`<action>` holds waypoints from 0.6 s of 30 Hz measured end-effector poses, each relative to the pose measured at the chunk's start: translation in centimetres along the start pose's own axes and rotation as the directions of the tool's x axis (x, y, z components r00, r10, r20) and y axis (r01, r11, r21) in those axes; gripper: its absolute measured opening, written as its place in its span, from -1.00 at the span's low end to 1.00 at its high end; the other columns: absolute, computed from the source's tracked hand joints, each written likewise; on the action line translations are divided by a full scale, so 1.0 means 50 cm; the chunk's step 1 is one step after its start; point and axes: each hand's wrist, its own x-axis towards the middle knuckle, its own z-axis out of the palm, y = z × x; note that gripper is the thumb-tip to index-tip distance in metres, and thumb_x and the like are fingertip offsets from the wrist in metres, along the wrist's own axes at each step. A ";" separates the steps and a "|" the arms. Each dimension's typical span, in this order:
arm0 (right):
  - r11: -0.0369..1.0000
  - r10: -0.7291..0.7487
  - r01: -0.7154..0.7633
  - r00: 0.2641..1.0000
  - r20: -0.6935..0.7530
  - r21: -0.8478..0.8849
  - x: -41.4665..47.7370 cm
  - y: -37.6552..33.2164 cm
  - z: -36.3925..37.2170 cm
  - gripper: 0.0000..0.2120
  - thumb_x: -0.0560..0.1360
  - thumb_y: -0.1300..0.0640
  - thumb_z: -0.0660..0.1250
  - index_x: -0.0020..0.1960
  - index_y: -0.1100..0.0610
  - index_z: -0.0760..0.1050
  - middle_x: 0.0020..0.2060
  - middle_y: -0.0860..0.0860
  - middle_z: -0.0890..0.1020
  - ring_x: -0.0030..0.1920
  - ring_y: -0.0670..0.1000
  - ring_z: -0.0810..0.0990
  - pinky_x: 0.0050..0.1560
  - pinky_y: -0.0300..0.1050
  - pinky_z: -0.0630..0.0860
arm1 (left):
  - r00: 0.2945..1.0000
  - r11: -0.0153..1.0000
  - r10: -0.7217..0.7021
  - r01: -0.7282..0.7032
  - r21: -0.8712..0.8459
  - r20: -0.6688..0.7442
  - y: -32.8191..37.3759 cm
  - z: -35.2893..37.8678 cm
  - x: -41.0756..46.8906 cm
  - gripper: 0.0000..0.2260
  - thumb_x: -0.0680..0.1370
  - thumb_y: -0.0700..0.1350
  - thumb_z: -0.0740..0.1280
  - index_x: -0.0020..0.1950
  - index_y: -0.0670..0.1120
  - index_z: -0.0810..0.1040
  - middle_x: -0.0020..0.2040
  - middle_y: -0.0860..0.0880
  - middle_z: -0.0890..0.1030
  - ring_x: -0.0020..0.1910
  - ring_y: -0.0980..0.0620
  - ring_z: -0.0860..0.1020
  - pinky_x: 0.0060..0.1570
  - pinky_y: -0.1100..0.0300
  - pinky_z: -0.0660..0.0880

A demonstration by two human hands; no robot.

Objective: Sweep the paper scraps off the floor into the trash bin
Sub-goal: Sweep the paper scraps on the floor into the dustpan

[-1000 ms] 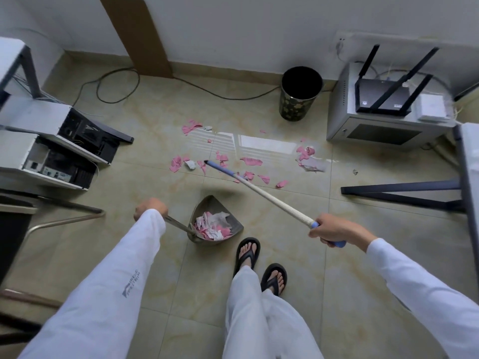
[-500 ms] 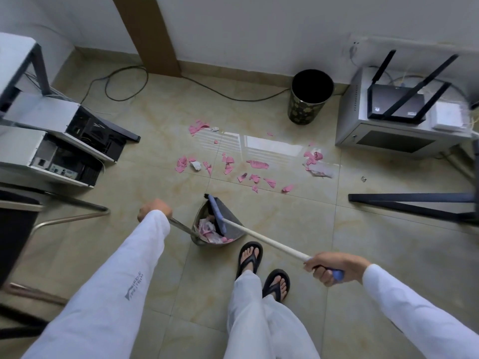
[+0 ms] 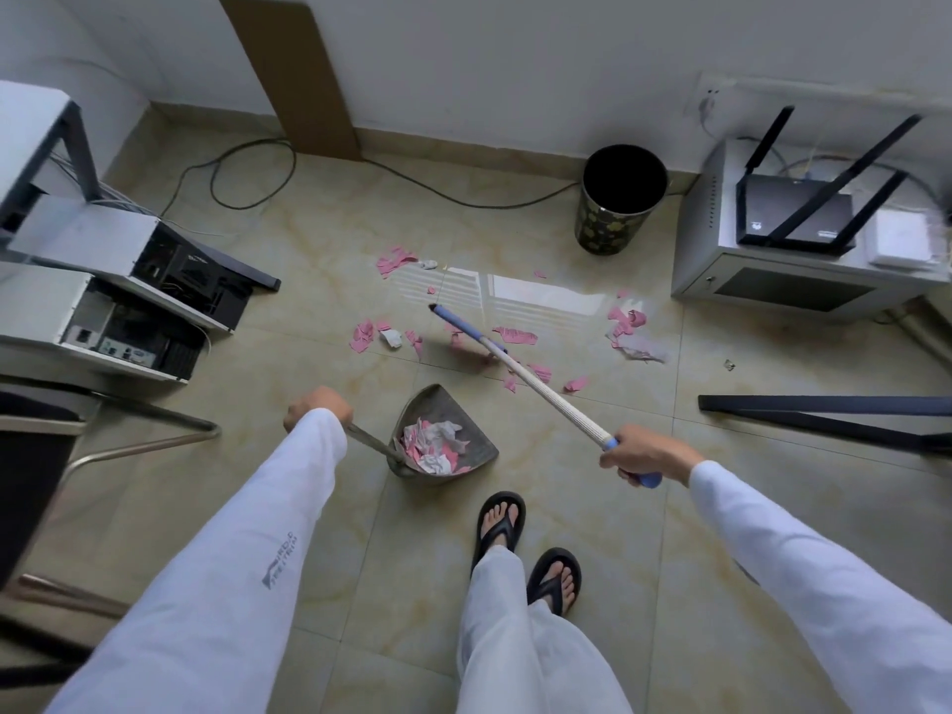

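mid-sweep: l hand (image 3: 317, 407) grips dustpan (image 3: 431, 401) handle, r hand (image 3: 639, 450) grips broom (image 3: 546, 394). pink paper scraps (image 3: 515, 334) lie on floor (image 3: 566, 507) betw. pan & trash bin (image 3: 610, 226), some already in pan. next: prob. drag more into pan.

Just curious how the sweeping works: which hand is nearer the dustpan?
Left. The left hand grips the long handle of the dustpan, just to its left. The right hand is off to its right, holding the broom.
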 end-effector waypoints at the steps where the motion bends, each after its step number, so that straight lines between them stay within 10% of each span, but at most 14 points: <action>1: 1.000 0.003 -0.003 1.000 0.001 0.004 0.016 -0.015 0.005 -0.88 0.51 0.15 0.25 -0.15 0.19 0.41 -0.48 0.03 0.49 -0.54 -0.01 0.39 -0.47 -0.28 0.34 | 1.000 0.999 -0.008 0.008 0.048 -0.001 0.014 -0.009 -0.025 -0.90 0.51 -0.21 0.30 -0.06 -0.18 0.60 -0.04 -0.13 0.61 -0.02 -0.14 0.58 -0.07 0.12 0.49; 12: 0.765 0.018 -0.335 0.865 0.501 0.551 0.003 0.038 0.069 -0.83 0.57 0.25 0.15 -0.19 0.13 0.25 -0.56 -0.06 0.23 -0.64 -0.13 0.18 -0.62 -0.35 0.16 | 0.999 0.984 -0.012 0.006 0.179 0.034 0.017 -0.043 -0.005 -0.81 0.49 -0.22 0.28 -0.01 -0.17 0.67 0.05 -0.11 0.66 0.07 -0.13 0.61 -0.15 0.16 0.41; 18: 0.747 -0.013 -0.254 0.918 0.396 0.615 -0.051 0.054 0.018 -0.83 0.58 0.26 0.17 -0.19 0.16 0.29 -0.55 -0.05 0.24 -0.64 -0.12 0.16 -0.63 -0.33 0.14 | 1.000 0.989 -0.026 0.024 0.148 0.014 0.041 -0.038 -0.001 -0.79 0.50 -0.21 0.27 0.02 -0.17 0.66 0.05 -0.10 0.66 0.10 -0.12 0.61 -0.10 0.17 0.44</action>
